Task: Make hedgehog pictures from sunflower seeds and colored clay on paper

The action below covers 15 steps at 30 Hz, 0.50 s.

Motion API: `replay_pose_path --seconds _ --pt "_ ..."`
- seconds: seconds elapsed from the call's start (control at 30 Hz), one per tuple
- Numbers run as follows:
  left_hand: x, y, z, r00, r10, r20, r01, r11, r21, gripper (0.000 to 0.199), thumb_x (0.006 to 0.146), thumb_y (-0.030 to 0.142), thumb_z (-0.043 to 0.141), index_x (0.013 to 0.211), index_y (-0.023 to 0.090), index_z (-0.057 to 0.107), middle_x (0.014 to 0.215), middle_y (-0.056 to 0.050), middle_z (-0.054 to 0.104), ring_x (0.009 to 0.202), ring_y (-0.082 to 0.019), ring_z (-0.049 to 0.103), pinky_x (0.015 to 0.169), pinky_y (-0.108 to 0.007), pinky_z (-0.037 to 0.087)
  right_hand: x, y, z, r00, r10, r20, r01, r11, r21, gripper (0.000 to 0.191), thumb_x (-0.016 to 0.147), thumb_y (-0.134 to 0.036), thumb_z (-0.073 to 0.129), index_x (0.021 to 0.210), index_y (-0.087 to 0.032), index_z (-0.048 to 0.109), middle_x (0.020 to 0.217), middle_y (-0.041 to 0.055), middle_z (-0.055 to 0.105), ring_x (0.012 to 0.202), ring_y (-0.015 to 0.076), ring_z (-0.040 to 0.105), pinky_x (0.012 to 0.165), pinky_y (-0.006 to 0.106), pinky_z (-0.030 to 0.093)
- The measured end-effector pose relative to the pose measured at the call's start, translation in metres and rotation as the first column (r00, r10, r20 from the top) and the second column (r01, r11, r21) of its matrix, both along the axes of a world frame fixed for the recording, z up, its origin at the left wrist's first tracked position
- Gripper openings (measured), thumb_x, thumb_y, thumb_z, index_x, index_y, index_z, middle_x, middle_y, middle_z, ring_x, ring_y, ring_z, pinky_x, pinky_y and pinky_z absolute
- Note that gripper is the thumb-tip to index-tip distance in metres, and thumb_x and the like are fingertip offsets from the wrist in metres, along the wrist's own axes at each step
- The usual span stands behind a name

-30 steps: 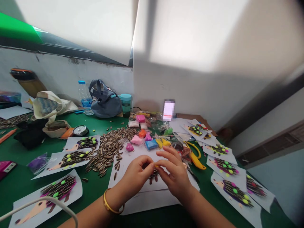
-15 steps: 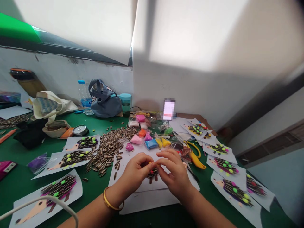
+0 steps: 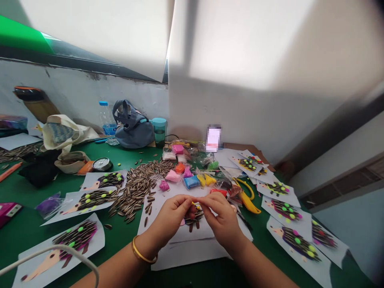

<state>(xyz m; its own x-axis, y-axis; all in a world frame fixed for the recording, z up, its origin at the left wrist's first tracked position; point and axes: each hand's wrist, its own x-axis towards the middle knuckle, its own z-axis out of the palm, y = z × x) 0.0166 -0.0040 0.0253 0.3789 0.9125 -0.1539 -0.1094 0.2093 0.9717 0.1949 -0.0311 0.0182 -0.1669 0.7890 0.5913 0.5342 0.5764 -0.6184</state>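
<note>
A seed-covered hedgehog picture [image 3: 195, 221] lies on white paper [image 3: 180, 251] at the middle front, partly hidden by both hands. Above it, my left hand [image 3: 177, 214], with a gold bangle on the wrist, is closed in a pinch with a small yellow bit [image 3: 193, 203] at its fingertips. My right hand [image 3: 218, 214] meets it, thumb and forefinger pressed together; anything between them is too small to make out. Loose seeds [image 3: 148, 206] lie on the paper's left part, beside a large seed pile [image 3: 136, 186].
Bagged coloured clay [image 3: 191, 182] lies beyond the hands. Finished hedgehog pictures flank them, one at left [image 3: 72, 240] and one at right [image 3: 295, 240]. A yellow tool [image 3: 249, 203], a blue bag [image 3: 133, 132], a bottle [image 3: 107, 120] and a white cable [image 3: 69, 251] are around.
The right hand's spread fingers have folded down and closed toward the left hand's fingertips. More of the hedgehog picture and a red clay packet now show.
</note>
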Motion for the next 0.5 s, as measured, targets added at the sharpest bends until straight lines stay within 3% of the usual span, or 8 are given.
replay_pose_path --seconds 0.2,0.3,0.4,0.5 --pt "0.001 -0.002 0.002 0.997 -0.078 0.028 0.079 0.997 -0.026 0.032 0.079 0.041 0.071 0.095 0.013 0.071 0.069 -0.003 0.067 0.060 -0.014 0.060 0.054 -0.025 0.045 -0.002 0.000 -0.002 1.000 -0.022 -0.017 0.021 1.000 -0.019 0.018 0.089 -0.021 0.065 0.106 -0.025 0.070 0.093 0.0046 0.071 0.089 0.0207 0.064 0.079 0.036 0.053" --pt "0.004 -0.002 0.004 0.997 -0.052 0.057 0.056 0.996 -0.068 0.035 0.077 0.041 0.073 0.099 0.014 0.070 0.070 -0.003 0.069 0.063 -0.016 0.063 0.057 -0.026 0.048 -0.001 0.001 -0.003 0.999 -0.029 -0.014 0.029 0.999 -0.014 0.013 0.091 -0.020 0.061 0.100 -0.024 0.071 0.089 0.0043 0.072 0.085 0.0202 0.064 0.078 0.036 0.053" --pt "0.003 0.000 0.005 0.996 0.000 0.093 0.007 0.997 -0.079 0.041 0.077 0.042 0.073 0.107 0.016 0.066 0.084 -0.006 0.073 0.072 -0.017 0.067 0.066 -0.029 0.051 0.003 0.003 -0.005 0.999 -0.046 -0.004 0.046 0.999 -0.002 0.022 0.095 -0.020 0.052 0.109 -0.023 0.069 0.091 0.0056 0.072 0.086 0.0199 0.065 0.078 0.035 0.053" --pt "-0.001 0.003 0.003 0.999 0.028 0.046 -0.025 0.998 -0.061 0.036 0.079 0.048 0.070 0.095 0.016 0.066 0.075 -0.004 0.071 0.062 -0.014 0.064 0.059 -0.026 0.048 0.009 0.005 -0.007 0.997 -0.072 -0.026 0.071 0.997 -0.034 0.024 0.097 -0.025 0.050 0.115 -0.022 0.066 0.091 0.0056 0.072 0.087 0.0200 0.066 0.080 0.035 0.053"
